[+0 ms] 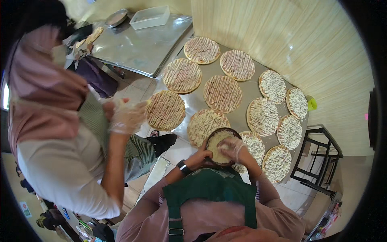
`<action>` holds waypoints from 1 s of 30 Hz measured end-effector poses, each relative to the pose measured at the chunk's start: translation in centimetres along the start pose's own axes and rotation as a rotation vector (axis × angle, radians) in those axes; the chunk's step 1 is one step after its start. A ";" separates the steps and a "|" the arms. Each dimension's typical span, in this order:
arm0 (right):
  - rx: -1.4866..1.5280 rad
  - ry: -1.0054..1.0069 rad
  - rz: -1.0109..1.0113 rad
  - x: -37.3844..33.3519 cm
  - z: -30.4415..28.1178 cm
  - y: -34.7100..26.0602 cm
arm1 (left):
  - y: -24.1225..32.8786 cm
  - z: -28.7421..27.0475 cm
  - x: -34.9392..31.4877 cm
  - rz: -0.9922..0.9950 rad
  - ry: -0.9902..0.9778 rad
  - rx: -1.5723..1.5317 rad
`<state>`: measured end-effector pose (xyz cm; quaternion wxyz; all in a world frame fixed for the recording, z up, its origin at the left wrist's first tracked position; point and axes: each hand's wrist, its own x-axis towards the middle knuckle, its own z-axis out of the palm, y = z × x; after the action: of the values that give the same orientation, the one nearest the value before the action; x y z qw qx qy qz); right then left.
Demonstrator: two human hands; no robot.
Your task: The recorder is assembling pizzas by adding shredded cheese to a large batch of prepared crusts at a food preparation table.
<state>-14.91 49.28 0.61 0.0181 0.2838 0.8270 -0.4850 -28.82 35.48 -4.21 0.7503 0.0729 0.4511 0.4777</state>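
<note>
**Hands at the cheese bowl, pizza table in front**

The left hand cups the near left rim of a dark round bowl filled with pale shredded cheese; its fingers are wrapped against the bowl's wall. The right hand, in a thin clear glove, rests inside the bowl on the cheese with fingers curled together; whether they pinch any cheese cannot be told. The bowl sits at the near edge of the steel table, partly over one pizza.

Containers and signs:
- A clear rectangular tub stands at the far end of a second steel counter, beside a round metal pan.
- A bright green cup sits at the table's right edge by the wall.
- A small green-and-red sign shows low at the left, too small to make out.

Hidden or unclear:
- A co-worker's gloved hand is blurred, near the leftmost pizza.
- The bowl covers parts of the nearest pizzas.
</note>
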 end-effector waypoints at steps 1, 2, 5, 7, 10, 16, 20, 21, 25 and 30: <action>0.010 0.065 -0.047 0.7 -0.9 0.6 | 0.7 0.4 0.9 -0.003 0.028 -0.123; 0.018 0.061 -0.038 1.4 -1.8 1.0 | 1.6 0.7 1.7 -0.015 0.031 -0.126; 0.607 0.091 0.226 3.5 -4.7 1.6 | 5.3 2.2 3.1 -0.027 0.078 0.004; 0.854 0.118 0.253 4.8 -6.1 2.5 | 5.4 1.7 5.0 -0.008 0.111 -0.040; 1.254 0.136 0.231 6.7 -8.2 4.6 | 5.1 0.4 6.8 0.056 0.140 -0.083; 1.022 0.365 0.268 13.3 -11.6 11.3 | 6.1 -1.1 5.4 -0.012 0.194 -0.244; 0.121 0.443 0.234 18.5 -13.0 12.4 | 6.1 -2.9 3.5 -0.066 0.165 -0.245; -0.032 0.411 0.302 19.7 -13.4 11.7 | 5.8 -3.4 3.3 -0.046 0.132 -0.271; -0.145 0.375 0.198 21.7 -13.3 12.3 | 6.8 -3.5 1.8 -0.068 0.145 -0.288; -0.216 0.391 0.159 24.5 -12.0 14.0 | 5.6 -5.4 1.3 -0.073 0.092 -0.311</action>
<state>-25.69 75.31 -11.63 -0.0740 0.4330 0.8368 -0.3268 -36.29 37.73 -5.10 0.7480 -0.0828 0.4080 0.5170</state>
